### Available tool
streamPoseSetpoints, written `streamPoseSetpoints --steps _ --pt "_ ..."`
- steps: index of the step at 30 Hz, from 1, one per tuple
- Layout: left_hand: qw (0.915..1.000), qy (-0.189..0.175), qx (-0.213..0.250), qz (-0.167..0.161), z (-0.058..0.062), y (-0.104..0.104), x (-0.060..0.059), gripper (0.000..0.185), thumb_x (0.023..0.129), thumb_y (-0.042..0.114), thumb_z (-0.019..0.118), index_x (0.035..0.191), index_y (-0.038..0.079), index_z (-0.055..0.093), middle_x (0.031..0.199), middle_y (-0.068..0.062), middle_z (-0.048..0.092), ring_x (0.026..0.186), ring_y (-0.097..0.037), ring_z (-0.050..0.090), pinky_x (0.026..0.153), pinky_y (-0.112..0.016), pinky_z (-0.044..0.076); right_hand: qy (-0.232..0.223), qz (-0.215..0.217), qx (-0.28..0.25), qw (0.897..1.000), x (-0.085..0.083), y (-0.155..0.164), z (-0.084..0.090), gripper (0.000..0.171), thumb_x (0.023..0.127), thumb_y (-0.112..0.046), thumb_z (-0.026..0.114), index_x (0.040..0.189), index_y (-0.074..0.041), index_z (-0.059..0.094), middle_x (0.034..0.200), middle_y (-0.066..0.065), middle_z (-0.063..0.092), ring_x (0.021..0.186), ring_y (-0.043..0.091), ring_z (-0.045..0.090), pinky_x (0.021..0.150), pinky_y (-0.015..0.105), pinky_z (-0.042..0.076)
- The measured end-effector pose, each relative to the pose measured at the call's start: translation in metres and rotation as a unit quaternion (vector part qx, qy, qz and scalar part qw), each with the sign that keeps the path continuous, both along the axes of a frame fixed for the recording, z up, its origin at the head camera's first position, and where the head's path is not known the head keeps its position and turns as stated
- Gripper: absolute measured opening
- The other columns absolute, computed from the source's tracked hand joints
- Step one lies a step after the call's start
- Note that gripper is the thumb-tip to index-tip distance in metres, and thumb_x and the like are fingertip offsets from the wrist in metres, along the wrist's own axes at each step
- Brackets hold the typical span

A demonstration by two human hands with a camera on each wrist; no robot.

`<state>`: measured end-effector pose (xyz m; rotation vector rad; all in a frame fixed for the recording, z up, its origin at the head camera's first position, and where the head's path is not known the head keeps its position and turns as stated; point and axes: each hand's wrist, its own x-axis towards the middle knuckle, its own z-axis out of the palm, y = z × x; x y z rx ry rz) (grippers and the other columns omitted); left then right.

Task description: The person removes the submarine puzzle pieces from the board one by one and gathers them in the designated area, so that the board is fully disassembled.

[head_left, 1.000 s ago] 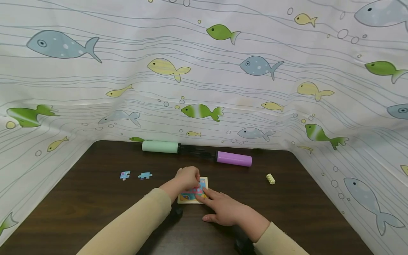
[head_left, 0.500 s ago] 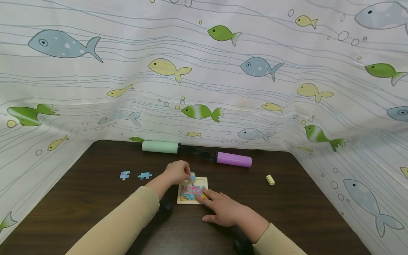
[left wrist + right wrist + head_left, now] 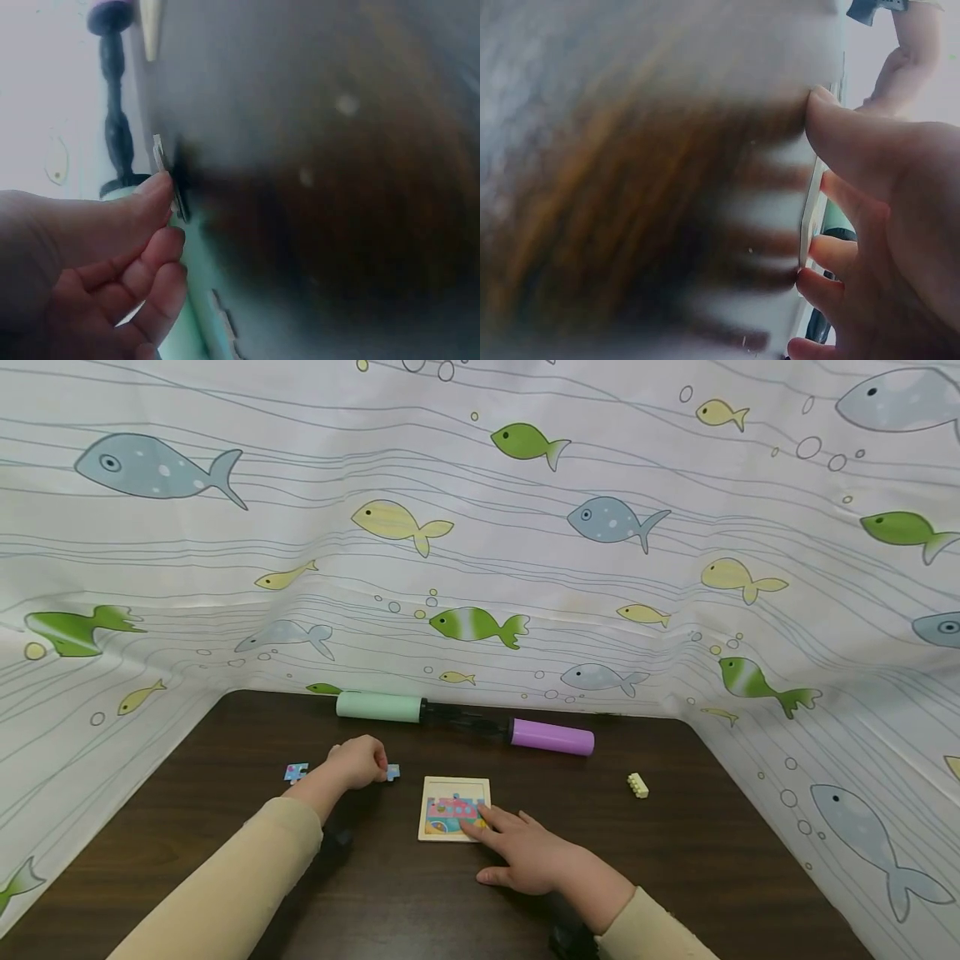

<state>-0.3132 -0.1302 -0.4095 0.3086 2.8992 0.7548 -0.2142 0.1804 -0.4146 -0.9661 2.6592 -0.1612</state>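
"While the left grip (image 3: 360, 762) pinches a puzzle piece (image 3: 393, 772), where's the board (image 3: 457, 787)?"

"Right of it — under the right grip's (image 3: 525, 853) spread fingertips. Best brace the board — and pinch edges lightly."

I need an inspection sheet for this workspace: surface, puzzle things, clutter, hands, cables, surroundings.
Surface: dark, wood-grained table.
Puzzle things: pale puzzle tray partly filled, bare along its far side; loose piece lies on the table at left, partly behind the left forearm.
Clutter: rod with green and purple ends at the back; pale yellow brick at right.
Left hand: pinches a blue puzzle piece, left of the tray.
Right hand: fingers spread, touching the tray's near right part.
Cables: nothing seen.
Surroundings: white fish-print sheet behind and at both sides.
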Motion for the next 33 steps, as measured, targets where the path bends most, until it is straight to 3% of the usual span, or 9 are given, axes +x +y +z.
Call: streamPoseSetpoints --steps 7,11,15,20,26,30,33 --pt "0.9999 0.012 -0.001 -0.001 0.001 0.004 0.004 0.01 0.084 0.007 0.074 0.086 0.011 0.065 0.079 -0.001 0.06 0.074 -0.022 0.054 0.085 -0.051 0.032 0.0 -0.001 0.0 1.0 -0.001 0.001 -0.003 0.069 0.095 -0.054 0.055 0.156 -0.034 0.028 0.163 0.005 0.018 0.147 0.024 0.018 0.112 0.056 0.02" --pt "0.9994 0.016 0.006 -0.031 0.002 0.022 0.011 0.014 0.084 0.012 0.077 0.094 0.013 0.067 0.082 0.001 0.06 0.075 -0.02 0.055 0.084 -0.05 0.034 -0.005 -0.004 0.0 1.0 -0.002 0.001 -0.004 0.069 0.095 -0.055 0.054 0.156 -0.035 0.028 0.163 0.004 0.017 0.147 0.024 0.019 0.112 0.056 0.021" --pt "0.998 0.003 0.012 -0.063 0.0 0.043 0.021 0.019 0.08 0.019 0.083 0.092 0.016 0.068 0.079 0.003 0.058 0.071 -0.017 0.053 0.081 -0.046 0.034 -0.004 -0.002 0.002 1.0 -0.003 0.0 -0.004 0.069 0.095 -0.055 0.054 0.156 -0.035 0.027 0.163 0.004 0.017 0.147 0.025 0.02 0.111 0.057 0.022" --pt "0.9971 0.008 -0.011 -0.075 -0.004 0.061 0.031 0.022 0.077 0.021 0.086 0.087 0.018 0.066 0.073 0.004 0.054 0.067 -0.015 0.05 0.08 -0.045 0.035 -0.001 0.001 -0.001 1.0 -0.003 0.0 -0.002 0.069 0.095 -0.055 0.055 0.156 -0.034 0.029 0.163 0.005 0.018 0.146 0.026 0.021 0.11 0.057 0.024" --pt "0.9963 0.018 -0.035 -0.077 -0.006 0.068 0.033 0.024 0.077 0.019 0.085 0.084 0.018 0.062 0.072 0.003 0.053 0.067 -0.017 0.049 0.083 -0.049 0.037 0.023 -0.004 -0.027 0.999 -0.003 -0.004 0.0 0.067 0.094 -0.052 0.059 0.154 -0.032 0.035 0.161 0.008 0.023 0.145 0.028 0.025 0.11 0.058 0.023" --pt "0.9965 0.013 -0.031 -0.076 -0.007 0.068 0.032 0.024 0.077 0.017 0.085 0.084 0.018 0.062 0.071 0.002 0.053 0.066 -0.017 0.049 0.082 -0.049 0.037 0.043 0.018 -0.051 0.998 -0.003 -0.01 -0.006 0.07 0.095 -0.057 0.053 0.155 -0.028 0.033 0.162 0.008 0.021 0.146 0.028 0.022 0.11 0.06 0.023" --pt "0.9965 0.012 -0.029 -0.078 -0.006 0.068 0.033 0.024 0.077 0.016 0.085 0.084 0.017 0.061 0.071 0.002 0.053 0.065 -0.017 0.049 0.08 -0.048 0.038 0.032 0.032 -0.047 0.998 -0.003 -0.014 -0.01 0.072 0.095 -0.061 0.047 0.156 -0.029 0.029 0.163 0.006 0.016 0.147 0.029 0.018 0.109 0.061 0.022"
